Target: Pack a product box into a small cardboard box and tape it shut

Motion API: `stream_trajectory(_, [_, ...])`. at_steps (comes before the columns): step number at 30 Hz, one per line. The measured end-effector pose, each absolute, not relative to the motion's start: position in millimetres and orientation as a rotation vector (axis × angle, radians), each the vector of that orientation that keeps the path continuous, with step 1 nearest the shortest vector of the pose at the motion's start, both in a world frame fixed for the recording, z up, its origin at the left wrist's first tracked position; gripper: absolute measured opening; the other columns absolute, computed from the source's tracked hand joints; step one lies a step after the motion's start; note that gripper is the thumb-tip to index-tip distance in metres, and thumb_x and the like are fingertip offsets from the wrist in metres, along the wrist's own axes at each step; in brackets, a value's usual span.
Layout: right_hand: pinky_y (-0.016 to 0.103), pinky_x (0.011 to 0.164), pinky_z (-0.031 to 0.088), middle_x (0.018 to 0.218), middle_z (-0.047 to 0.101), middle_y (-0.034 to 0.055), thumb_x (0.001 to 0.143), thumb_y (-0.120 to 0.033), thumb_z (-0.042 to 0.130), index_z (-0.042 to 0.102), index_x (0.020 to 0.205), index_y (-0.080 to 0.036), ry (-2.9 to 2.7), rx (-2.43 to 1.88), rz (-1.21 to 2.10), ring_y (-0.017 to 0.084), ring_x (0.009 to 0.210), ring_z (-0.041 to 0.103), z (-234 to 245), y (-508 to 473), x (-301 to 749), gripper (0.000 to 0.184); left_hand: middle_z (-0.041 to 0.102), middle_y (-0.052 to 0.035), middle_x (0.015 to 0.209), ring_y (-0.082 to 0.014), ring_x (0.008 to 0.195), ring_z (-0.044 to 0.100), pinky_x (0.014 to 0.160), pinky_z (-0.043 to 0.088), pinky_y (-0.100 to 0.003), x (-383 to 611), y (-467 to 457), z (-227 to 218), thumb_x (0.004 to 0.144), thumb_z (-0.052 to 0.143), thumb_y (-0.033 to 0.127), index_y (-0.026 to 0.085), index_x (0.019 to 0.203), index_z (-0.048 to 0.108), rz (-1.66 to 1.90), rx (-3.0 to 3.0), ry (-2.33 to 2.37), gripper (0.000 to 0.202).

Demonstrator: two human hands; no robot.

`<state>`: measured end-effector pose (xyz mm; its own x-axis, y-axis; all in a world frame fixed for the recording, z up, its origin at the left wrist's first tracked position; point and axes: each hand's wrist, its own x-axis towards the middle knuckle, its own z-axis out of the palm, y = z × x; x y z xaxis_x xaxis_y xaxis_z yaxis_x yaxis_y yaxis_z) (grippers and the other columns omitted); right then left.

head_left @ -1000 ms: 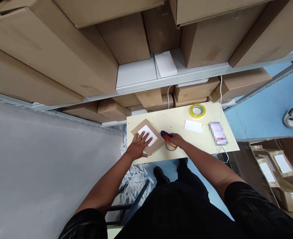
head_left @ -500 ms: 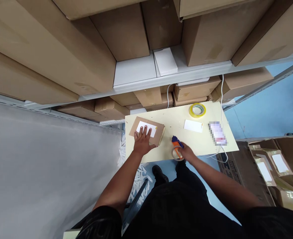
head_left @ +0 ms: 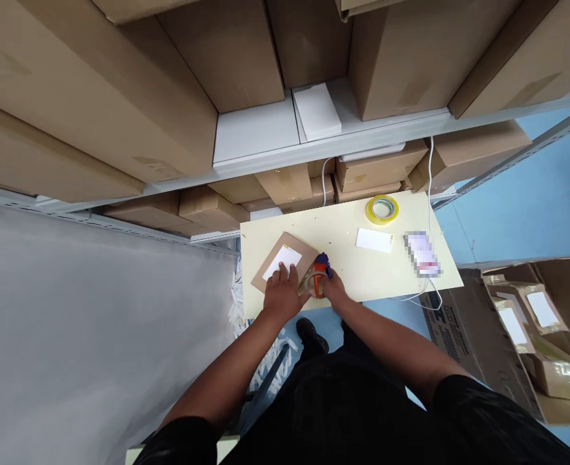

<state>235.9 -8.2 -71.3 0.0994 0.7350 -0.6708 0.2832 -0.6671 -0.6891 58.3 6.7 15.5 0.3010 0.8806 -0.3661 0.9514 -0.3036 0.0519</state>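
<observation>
Plainly, from the head view, the left hand (head_left: pixel 282 300) lies palm down on the lower edge of a flat cardboard parcel (head_left: pixel 305 254), its grip spread rather than closed, fingertips reaching the white label (head_left: pixel 285 257). That parcel sits toward nine o'clock from the middle of the cream tabletop (head_left: pixel 343 258), turned at a slant. At the parcel's four o'clock, the right hand (head_left: pixel 334 289) has its grip wrapped around an orange-and-blue tape dispenser (head_left: pixel 322 266), which is held close against the parcel's edge; whether its tape touches the cardboard is too small to tell. Toward one o'clock on the tabletop rests a yellow-rimmed roll of tape (head_left: pixel 382 210), with a white slip (head_left: pixel 375 239) just below it at about two o'clock and a pixelated phone (head_left: pixel 421 254) at three. Beyond, at twelve o'clock, grey shelving (head_left: pixel 256 135) carries large cardboard cartons (head_left: pixel 406 64) and a white stack (head_left: pixel 318 111). Well over at four o'clock, an open carton (head_left: pixel 563 271) holds small taped boxes (head_left: pixel 563 378), and at seven o'clock white strips (head_left: pixel 270 374) lie heaped below the tabletop.
</observation>
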Motion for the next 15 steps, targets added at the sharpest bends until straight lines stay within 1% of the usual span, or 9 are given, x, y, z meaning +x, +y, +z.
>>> stream_trajectory(1, [0.026, 0.073, 0.053, 0.115, 0.074, 0.0057, 0.087, -0.030, 0.049, 0.058, 0.133, -0.022, -0.963, -2.020, 1.597, 0.020, 0.095, 0.069, -71.7, 5.6, 244.8, 0.047, 0.022, -0.0234, 0.170, -0.0466, 0.151, 0.029, 0.122, 0.023, -0.057, 46.6, 3.0, 17.6, 0.084, 0.058, 0.076, 0.014, 0.164, 0.031, -0.385, 2.365, 1.590, 0.104])
stream_trajectory(3, [0.025, 0.071, 0.052, 0.110, 0.075, 0.0049, 0.082, -0.027, 0.057, 0.063, 0.125, -0.022, -0.974, -2.019, 1.630, 0.020, 0.092, 0.069, -71.5, 33.6, 261.3, 0.044, 0.020, -0.0159, 0.172, -0.0453, 0.155, 0.020, 0.125, 0.012, -0.060, 23.4, -1.1, 17.5, 0.077, 0.067, 0.078, 0.024, 0.164, 0.031, -0.357, 2.478, 1.434, 0.108])
stream_trajectory(5, [0.025, 0.067, 0.050, 0.102, 0.076, 0.0052, 0.075, -0.024, 0.063, 0.068, 0.116, -0.020, -1.019, -2.001, 1.670, 0.020, 0.087, 0.069, -70.0, 58.2, 272.4, 0.041, 0.019, -0.0099, 0.173, -0.0431, 0.159, 0.010, 0.125, 0.002, -0.065, 6.9, -0.7, 11.5, 0.078, 0.068, 0.075, 0.031, 0.164, 0.030, -0.328, 2.557, 1.358, 0.104])
stream_trajectory(6, [0.024, 0.065, 0.049, 0.099, 0.076, 0.0054, 0.073, -0.023, 0.064, 0.069, 0.113, -0.019, -1.044, -1.991, 1.681, 0.021, 0.084, 0.068, -68.9, 68.2, 275.6, 0.040, 0.019, -0.0087, 0.173, -0.0422, 0.159, 0.007, 0.124, 0.001, -0.067, 2.7, 0.5, 6.9, 0.081, 0.067, 0.072, 0.032, 0.164, 0.029, -0.318, 2.572, 1.370, 0.100])
stream_trajectory(7, [0.024, 0.063, 0.048, 0.097, 0.076, 0.0057, 0.072, -0.023, 0.065, 0.070, 0.111, -0.019, -1.068, -1.983, 1.689, 0.020, 0.082, 0.067, -67.4, 76.3, 277.7, 0.039, 0.018, -0.0087, 0.173, -0.0418, 0.159, 0.005, 0.124, 0.003, -0.068, 1.2, 2.0, 1.9, 0.084, 0.065, 0.069, 0.032, 0.164, 0.030, -0.312, 2.571, 1.404, 0.095])
stream_trajectory(9, [0.024, 0.061, 0.046, 0.095, 0.076, 0.0059, 0.072, -0.023, 0.066, 0.070, 0.111, -0.018, -1.107, -1.968, 1.707, 0.020, 0.078, 0.066, -64.2, 86.8, 281.3, 0.039, 0.015, -0.0099, 0.174, -0.0418, 0.160, 0.004, 0.122, 0.011, -0.067, 4.2, 4.3, -7.6, 0.088, 0.062, 0.066, 0.030, 0.164, 0.031, -0.305, 2.535, 1.505, 0.089])
stream_trajectory(11, [0.024, 0.061, 0.047, 0.095, 0.076, 0.0055, 0.074, -0.024, 0.065, 0.069, 0.114, -0.018, -1.132, -1.949, 1.709, 0.019, 0.076, 0.066, -61.2, 88.9, 288.3, 0.041, 0.013, -0.0103, 0.174, -0.0413, 0.160, 0.002, 0.121, 0.020, -0.064, 10.2, 4.9, -13.8, 0.090, 0.058, 0.066, 0.027, 0.165, 0.029, -0.295, 2.494, 1.573, 0.090])
stream_trajectory(13, [0.025, 0.067, 0.049, 0.100, 0.076, 0.0049, 0.076, -0.025, 0.063, 0.068, 0.121, -0.019, -1.148, -1.937, 1.665, 0.020, 0.082, 0.067, -60.1, 79.8, 300.4, 0.046, 0.012, -0.0105, 0.174, -0.0396, 0.160, 0.001, 0.119, 0.027, -0.059, 15.1, 4.8, -16.0, 0.092, 0.055, 0.067, 0.024, 0.166, 0.024, -0.280, 2.476, 1.591, 0.092])
stream_trajectory(15, [0.028, 0.078, 0.052, 0.108, 0.076, 0.0042, 0.078, -0.024, 0.061, 0.066, 0.129, -0.021, -1.183, -1.938, 1.603, 0.022, 0.094, 0.069, -61.8, 56.2, 314.1, 0.051, 0.012, -0.0112, 0.174, -0.0384, 0.160, 0.001, 0.119, 0.029, -0.056, 18.2, 5.4, -15.6, 0.093, 0.053, 0.067, 0.022, 0.167, 0.020, -0.254, 2.466, 1.611, 0.093])
